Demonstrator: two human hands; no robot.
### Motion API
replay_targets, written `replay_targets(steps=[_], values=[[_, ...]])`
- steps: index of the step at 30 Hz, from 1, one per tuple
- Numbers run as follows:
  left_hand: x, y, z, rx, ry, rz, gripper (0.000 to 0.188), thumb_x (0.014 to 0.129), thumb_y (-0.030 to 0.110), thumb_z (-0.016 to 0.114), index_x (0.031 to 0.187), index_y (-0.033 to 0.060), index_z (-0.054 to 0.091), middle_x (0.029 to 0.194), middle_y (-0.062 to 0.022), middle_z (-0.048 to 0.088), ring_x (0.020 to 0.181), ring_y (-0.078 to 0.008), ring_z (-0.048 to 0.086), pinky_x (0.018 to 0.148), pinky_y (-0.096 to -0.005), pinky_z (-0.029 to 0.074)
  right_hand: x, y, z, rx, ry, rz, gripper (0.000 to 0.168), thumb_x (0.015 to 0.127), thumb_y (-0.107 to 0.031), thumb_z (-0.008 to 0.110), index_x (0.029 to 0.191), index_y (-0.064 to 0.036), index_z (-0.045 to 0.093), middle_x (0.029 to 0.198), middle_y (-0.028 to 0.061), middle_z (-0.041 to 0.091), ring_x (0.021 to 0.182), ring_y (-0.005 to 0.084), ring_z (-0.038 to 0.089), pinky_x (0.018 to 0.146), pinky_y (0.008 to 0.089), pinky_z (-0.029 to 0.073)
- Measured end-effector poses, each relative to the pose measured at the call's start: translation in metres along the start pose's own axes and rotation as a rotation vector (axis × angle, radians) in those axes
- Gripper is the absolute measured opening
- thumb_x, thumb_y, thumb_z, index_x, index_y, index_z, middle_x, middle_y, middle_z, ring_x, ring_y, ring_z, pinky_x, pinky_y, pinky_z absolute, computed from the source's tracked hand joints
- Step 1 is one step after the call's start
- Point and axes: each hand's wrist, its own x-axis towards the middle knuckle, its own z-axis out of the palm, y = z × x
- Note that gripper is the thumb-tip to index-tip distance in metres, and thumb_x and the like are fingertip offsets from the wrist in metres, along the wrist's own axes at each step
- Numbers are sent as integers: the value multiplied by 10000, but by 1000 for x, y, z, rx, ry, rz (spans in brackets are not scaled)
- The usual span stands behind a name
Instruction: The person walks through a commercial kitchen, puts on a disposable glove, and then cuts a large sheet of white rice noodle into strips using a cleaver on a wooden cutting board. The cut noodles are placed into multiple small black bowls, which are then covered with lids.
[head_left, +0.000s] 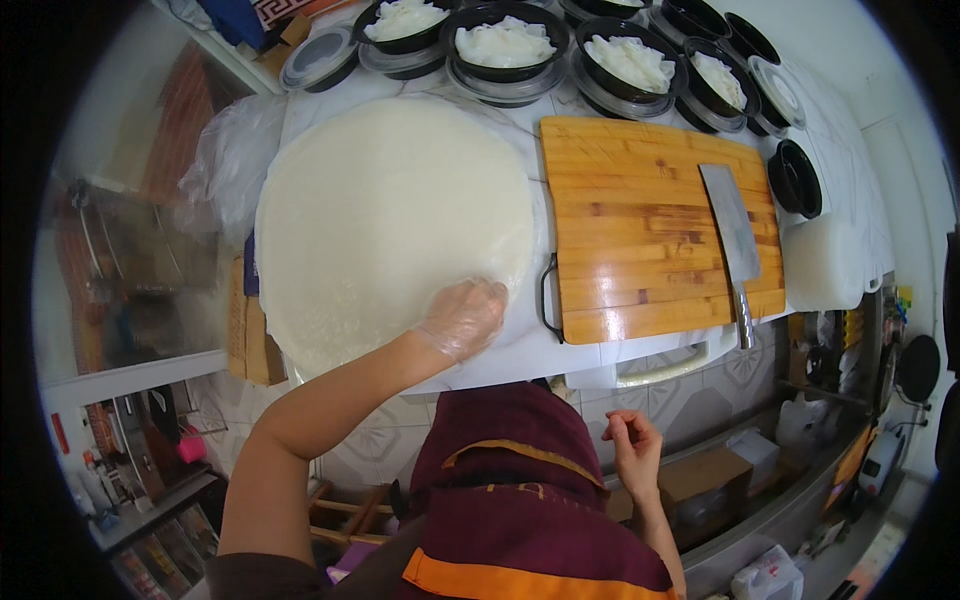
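A large, round, white sheet (397, 202), like a thin rice noodle sheet, lies flat on the marble-patterned tabletop. Over its lower right edge is my left hand (466, 319) in a clear plastic glove. The fingers curl down against the sheet, and I cannot tell whether they pinch its edge. My bare right hand (636, 442) hangs beside the apron, below the table's front edge, with loosely bent fingers and nothing in it. To the right of the sheet is a wooden cutting board (630, 225) with a black handle. A cleaver (731, 221) rests on it, its metal handle jutting past the front edge.
Black bowls of white noodle strips (512, 43) stand on lidded containers along the back. An empty black bowl (795, 178) and stacked translucent lids (823, 262) are right of the board. A clear plastic bag (240, 161) hangs at the left; a cardboard box (705, 480) sits low right.
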Motion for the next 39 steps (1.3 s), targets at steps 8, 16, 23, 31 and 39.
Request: replay_targets(steps=[8, 16, 23, 31, 39], values=[[10, -9, -13, -440, 145, -229, 162, 732, 143, 611, 824, 18, 565, 670, -136, 572, 616, -252, 568, 566, -347, 451, 18, -15, 24, -32, -48, -183, 107, 794, -56, 600, 883, 2, 596, 730, 33, 579, 631, 67, 508, 559, 198, 426], [18, 14, -12, -515, 537, -329, 401, 693, 150, 683, 1039, 33, 517, 1008, -135, 541, 932, -241, 512, 812, -314, 413, 73, -83, 122, -455, -130, -1002, 307, 686, -23, 640, 977, -19, 542, 828, 108, 526, 764, 235, 556, 579, 303, 481], [-11, 17, -33, -95, 318, -473, 777, 706, 323, 658, 1316, 80, 242, 1361, -213, 164, 1266, -407, 95, 1000, -546, 95, 54, -89, 141, -7, -387, -907, 120, 702, 44, 603, 811, 0, 578, 728, 105, 553, 603, 218, 554, 520, 270, 452], [-21, -11, 3, 158, 133, -383, 663, 826, 373, 481, 1347, 78, 196, 1390, -227, 78, 1282, -413, 38, 976, -601, 56, 41, -60, 117, -108, -855, -563, 144, 761, -49, 582, 897, -5, 571, 783, 141, 570, 706, 293, 574, 605, 343, 472], [26, -31, -11, 158, 206, 90, 455, 796, 203, 543, 1231, 153, 421, 1305, -132, 304, 1200, -359, 255, 986, -473, 232, 40, -16, 9, -59, -226, -66, 118, 813, -47, 565, 903, 20, 601, 775, 53, 614, 696, 86, 560, 620, 216, 459]])
